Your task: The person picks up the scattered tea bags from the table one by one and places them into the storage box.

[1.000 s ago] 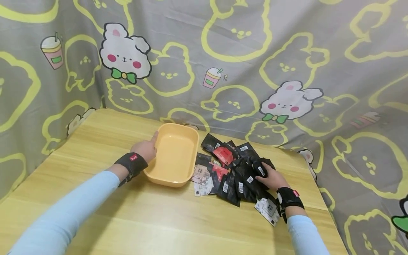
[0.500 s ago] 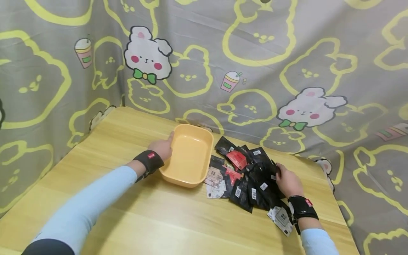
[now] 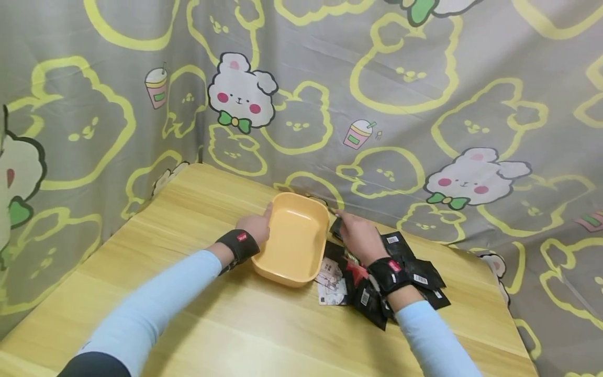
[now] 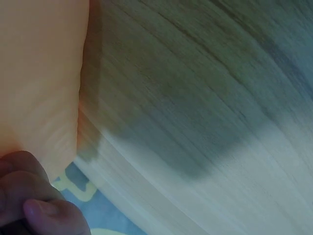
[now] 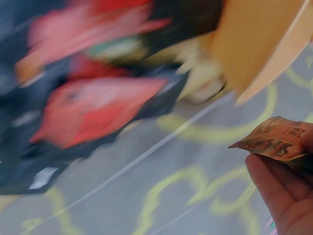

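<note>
My left hand (image 3: pixel 254 229) grips the left side of a yellow plastic tray (image 3: pixel 265 260), one finger stretched along its rim. In the left wrist view, curled fingers (image 4: pixel 29 188) lie against the tray's outer wall (image 4: pixel 41 83); the thumb is hidden. My right hand (image 3: pixel 363 238) is above the packet pile, by the tray's right rim. Between its fingers it pinches a small packet (image 5: pixel 281 139) with an orange-brown printed face. Black packets (image 3: pixel 421 273) with white barcode labels lie right of the tray, partly covered by the right forearm. A red packet (image 5: pixel 98 110) shows blurred among them.
A pale printed packet (image 3: pixel 331 280) lies against the tray's right side. The wooden table (image 3: pixel 226 324) meets a grey patterned curtain (image 3: pixel 301 104) at its back edge. Bare wood spreads in front of the tray.
My right hand has moved left from the right end of the pile to the tray's right rim, carrying a packet. My left hand stays on the tray. The head view has shifted.
</note>
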A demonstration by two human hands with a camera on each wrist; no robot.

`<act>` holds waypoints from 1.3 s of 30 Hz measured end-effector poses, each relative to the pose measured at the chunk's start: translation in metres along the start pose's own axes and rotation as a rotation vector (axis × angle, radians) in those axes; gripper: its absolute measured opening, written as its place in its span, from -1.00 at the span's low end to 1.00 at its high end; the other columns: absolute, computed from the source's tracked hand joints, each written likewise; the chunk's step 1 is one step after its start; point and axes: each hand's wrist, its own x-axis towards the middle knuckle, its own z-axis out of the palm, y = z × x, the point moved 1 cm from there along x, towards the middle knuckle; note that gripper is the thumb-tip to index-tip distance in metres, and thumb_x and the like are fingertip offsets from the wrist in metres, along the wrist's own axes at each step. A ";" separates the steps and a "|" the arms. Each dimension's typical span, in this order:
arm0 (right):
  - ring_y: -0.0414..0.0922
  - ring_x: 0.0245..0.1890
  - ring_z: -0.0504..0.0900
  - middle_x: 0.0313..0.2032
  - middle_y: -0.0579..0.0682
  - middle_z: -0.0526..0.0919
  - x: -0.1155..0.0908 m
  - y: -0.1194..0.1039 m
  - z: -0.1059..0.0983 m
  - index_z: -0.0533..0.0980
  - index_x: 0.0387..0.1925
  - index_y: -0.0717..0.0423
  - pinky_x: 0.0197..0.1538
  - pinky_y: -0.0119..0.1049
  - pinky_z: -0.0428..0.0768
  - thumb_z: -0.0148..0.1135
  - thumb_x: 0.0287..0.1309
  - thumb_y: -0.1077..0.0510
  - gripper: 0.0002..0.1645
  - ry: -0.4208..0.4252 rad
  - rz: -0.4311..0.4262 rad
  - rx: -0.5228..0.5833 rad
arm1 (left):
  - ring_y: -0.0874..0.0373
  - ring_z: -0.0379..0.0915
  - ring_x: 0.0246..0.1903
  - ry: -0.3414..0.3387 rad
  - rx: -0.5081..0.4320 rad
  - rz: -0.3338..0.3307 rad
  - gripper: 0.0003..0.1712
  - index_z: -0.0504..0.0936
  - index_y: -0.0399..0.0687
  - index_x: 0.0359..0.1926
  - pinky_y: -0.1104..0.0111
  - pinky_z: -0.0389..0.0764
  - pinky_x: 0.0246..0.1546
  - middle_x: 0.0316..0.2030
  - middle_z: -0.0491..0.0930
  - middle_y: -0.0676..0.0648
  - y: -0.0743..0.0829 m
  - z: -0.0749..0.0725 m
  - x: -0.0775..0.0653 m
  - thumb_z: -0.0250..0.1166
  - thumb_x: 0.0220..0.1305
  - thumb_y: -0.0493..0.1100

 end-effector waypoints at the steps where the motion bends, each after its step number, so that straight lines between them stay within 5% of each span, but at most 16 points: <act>1: -0.01 -0.61 0.54 -0.45 0.10 0.66 0.006 -0.009 0.005 0.46 0.14 0.10 -0.56 -0.15 0.44 0.04 0.19 0.27 -0.55 -0.001 -0.026 -0.006 | 0.23 0.14 -0.79 0.002 0.005 -0.001 -0.24 -0.11 -0.08 0.47 0.42 0.24 -0.72 -0.79 0.25 0.06 0.001 0.000 -0.001 0.00 0.32 -0.19; 9: 0.06 -0.28 0.67 -0.12 0.11 0.67 0.047 -0.058 0.047 0.47 0.13 0.11 -0.29 -0.09 0.60 0.02 0.21 0.30 -0.57 -0.094 -0.136 -0.088 | 0.20 0.19 -0.78 0.042 0.025 -0.019 -0.23 -0.05 -0.05 0.46 0.39 0.25 -0.72 -0.79 0.25 0.06 0.001 0.003 -0.002 0.05 0.31 -0.17; 13: 0.04 -0.36 0.65 -0.24 0.10 0.68 0.046 -0.056 0.060 0.48 0.09 0.12 -0.33 -0.12 0.59 0.08 0.19 0.29 -0.60 -0.104 -0.162 -0.151 | 0.20 0.18 -0.78 0.030 0.039 0.002 -0.24 -0.04 -0.05 0.46 0.39 0.25 -0.73 -0.80 0.25 0.06 0.009 0.013 0.000 0.04 0.31 -0.16; 17: 0.13 -0.07 0.60 0.03 0.19 0.57 0.043 -0.053 0.063 0.36 0.24 0.01 -0.04 0.02 0.52 0.20 0.17 -0.04 -0.39 -0.228 -0.125 -0.110 | 0.20 0.22 -0.77 0.010 0.028 0.017 -0.23 -0.06 -0.06 0.46 0.38 0.27 -0.72 -0.79 0.30 0.05 0.013 0.015 0.001 0.04 0.31 -0.18; 21: 0.16 0.30 0.28 0.36 0.18 0.21 0.042 -0.054 0.056 0.14 0.40 -0.17 0.28 0.18 0.20 0.19 0.00 -0.38 -0.03 -0.389 -0.046 -0.017 | 0.17 0.31 -0.74 -0.009 0.000 0.005 -0.20 -0.11 -0.07 0.47 0.37 0.32 -0.69 -0.74 0.39 0.02 0.011 0.007 -0.001 0.04 0.30 -0.20; 24: 0.13 0.37 0.18 0.40 0.14 0.14 0.045 -0.053 0.046 0.11 0.41 -0.19 0.32 0.20 0.13 0.13 0.03 -0.42 -0.03 -0.390 -0.036 0.024 | 0.14 0.34 -0.73 -0.012 -0.019 -0.016 -0.21 -0.13 -0.07 0.47 0.36 0.34 -0.69 -0.72 0.41 0.00 0.002 -0.001 -0.004 0.01 0.31 -0.22; 30: 0.16 0.38 0.14 0.41 0.16 0.08 0.037 -0.011 0.017 0.09 0.42 -0.10 0.30 0.23 0.13 0.04 0.13 -0.38 -0.08 -0.332 0.035 0.045 | 0.09 0.38 -0.70 -0.009 -0.041 -0.012 -0.24 -0.19 -0.07 0.48 0.32 0.35 -0.67 -0.70 0.44 -0.04 -0.007 -0.006 0.000 -0.10 0.32 -0.24; 39: 0.27 0.31 0.21 0.35 0.31 0.17 -0.019 0.101 -0.004 0.12 0.39 0.12 0.23 0.22 0.24 -0.01 0.25 -0.24 -0.17 -0.326 0.341 0.042 | 0.12 0.32 -0.76 0.026 -0.030 0.051 -0.24 -0.11 -0.19 0.45 0.31 0.30 -0.73 -0.77 0.36 -0.01 0.001 0.001 0.000 -0.03 0.29 -0.24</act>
